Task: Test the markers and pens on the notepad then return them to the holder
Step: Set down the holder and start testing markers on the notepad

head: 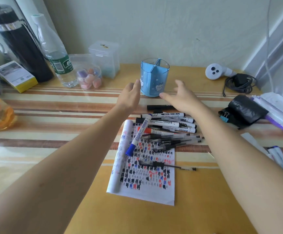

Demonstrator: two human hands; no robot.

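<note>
A blue divided pen holder (155, 76) stands upright and empty at the back of the table. My left hand (130, 94) hovers open just left of it, and my right hand (182, 97) hovers open just right of it; neither holds anything. In front of them lies a pile of markers and pens (169, 127) on the top edge of the notepad (144, 168), whose page is covered in black, blue and red scribbles. A blue-capped marker (138, 135) lies slanted across the pad. One black pen (156, 163) rests lower on the page, and a black marker (160, 107) lies near the holder.
At the back left stand a black flask (19, 43), a water bottle (58, 59), a jar of erasers (90, 79) and a clear box (104, 58). A white controller (217, 71), cable (240, 83), black roll (243, 110) and more markers (281, 159) are on the right.
</note>
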